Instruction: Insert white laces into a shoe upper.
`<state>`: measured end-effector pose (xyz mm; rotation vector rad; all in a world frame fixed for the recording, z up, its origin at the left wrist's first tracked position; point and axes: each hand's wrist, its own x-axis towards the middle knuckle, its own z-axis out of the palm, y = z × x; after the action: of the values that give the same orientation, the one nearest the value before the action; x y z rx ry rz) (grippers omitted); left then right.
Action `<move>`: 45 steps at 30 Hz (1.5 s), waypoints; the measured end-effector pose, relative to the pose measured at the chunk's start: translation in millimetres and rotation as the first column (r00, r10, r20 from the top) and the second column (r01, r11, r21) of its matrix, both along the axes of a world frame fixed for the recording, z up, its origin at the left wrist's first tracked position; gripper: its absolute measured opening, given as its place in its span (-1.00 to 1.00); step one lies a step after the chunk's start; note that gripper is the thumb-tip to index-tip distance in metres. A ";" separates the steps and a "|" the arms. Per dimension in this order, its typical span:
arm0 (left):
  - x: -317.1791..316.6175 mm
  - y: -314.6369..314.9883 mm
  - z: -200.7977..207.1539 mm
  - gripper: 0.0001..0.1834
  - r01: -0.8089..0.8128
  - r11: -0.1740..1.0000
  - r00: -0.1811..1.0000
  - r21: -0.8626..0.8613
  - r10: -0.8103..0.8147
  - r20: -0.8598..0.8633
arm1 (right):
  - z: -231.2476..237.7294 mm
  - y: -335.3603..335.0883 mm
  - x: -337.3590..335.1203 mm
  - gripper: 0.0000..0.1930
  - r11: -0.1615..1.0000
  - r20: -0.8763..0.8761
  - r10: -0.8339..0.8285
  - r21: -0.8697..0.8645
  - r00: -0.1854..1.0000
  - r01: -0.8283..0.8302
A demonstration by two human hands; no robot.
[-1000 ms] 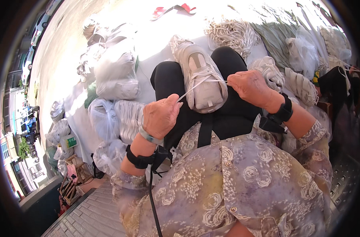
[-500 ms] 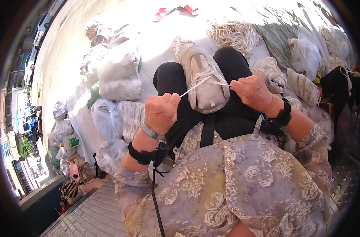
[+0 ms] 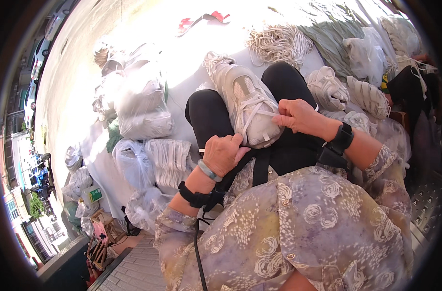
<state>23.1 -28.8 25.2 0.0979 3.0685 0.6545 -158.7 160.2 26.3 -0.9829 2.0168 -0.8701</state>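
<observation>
A pale grey-white sneaker (image 3: 263, 130) rests between my black-clad knees, its rounded end toward me. White shoelaces (image 3: 252, 103) cross over its top. My left hand (image 3: 223, 154) is closed at the near left side of the sneaker, pinching one lace that runs down to its fingertips. On the other side, my right hand (image 3: 301, 116) pinches a second lace between thumb and fingers, just over the sneaker's right edge.
Bundled white laces (image 3: 281, 43) lie beyond my right knee. More pale sneakers (image 3: 328, 88) sit to the right. Plastic bags of white goods (image 3: 146, 106) are piled at left. A red-and-grey strap (image 3: 204, 22) lies far ahead. Another person's dark-clad leg (image 3: 409, 92) is at far right.
Both hands have come inward and closer to the sneaker, the left toward the right and down. The laces, stretched out sideways before, now span a shorter distance. The view has shifted slightly.
</observation>
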 end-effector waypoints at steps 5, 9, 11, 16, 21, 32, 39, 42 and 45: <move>-7.2 -3.1 -11.1 -0.71 0.001 1.000 1.000 0.023 -0.001 -0.023 | -6.7 -5.4 0.9 -0.61 0.971 0.380 -0.239 0.114 0.894 0.211; -17.1 -7.2 -13.4 -0.72 0.063 0.995 0.998 0.080 -0.063 0.001 | -5.7 -8.8 3.3 -0.60 0.949 0.328 -0.314 0.131 0.891 0.287; -20.0 -8.1 -14.5 -0.72 0.082 0.993 0.996 0.088 -0.084 0.021 | -2.6 -10.3 1.7 -0.59 0.949 0.296 -0.307 0.163 0.905 0.269; -28.0 -12.2 -15.4 -0.73 0.114 0.981 0.986 0.155 -0.131 0.102 | 4.3 -15.5 -1.6 -0.58 0.936 0.288 -0.336 0.208 0.897 0.283; -29.2 -9.6 -17.0 -0.72 0.121 0.987 0.989 0.102 -0.129 0.071 | 3.1 -14.0 -3.4 -0.57 0.935 0.305 -0.343 0.201 0.888 0.292; -35.3 -38.7 11.8 -0.84 -0.175 0.853 0.967 0.492 0.057 0.247 | 9.8 -18.7 -32.7 -0.69 0.964 0.610 -0.174 0.265 0.773 0.008; -54.6 -61.3 41.9 -0.88 -0.244 0.963 0.969 0.112 0.246 -0.003 | 26.8 -49.2 -26.2 -0.74 0.960 0.690 -0.026 0.219 0.724 -0.175; -68.2 -61.2 47.3 -0.90 -0.200 0.980 0.977 -0.009 0.199 -0.070 | 21.9 -62.7 -16.0 -0.76 0.961 0.464 0.017 0.237 0.886 -0.143; -84.8 -64.6 47.4 -0.92 -0.161 0.979 0.979 -0.128 0.142 -0.144 | 31.0 -73.4 -2.9 -0.92 0.893 -0.582 0.450 0.274 0.677 -0.358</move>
<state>-61.7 -93.4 72.6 -0.0989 3.2656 0.4518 -161.6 86.8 57.3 -1.7355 2.2022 -0.1342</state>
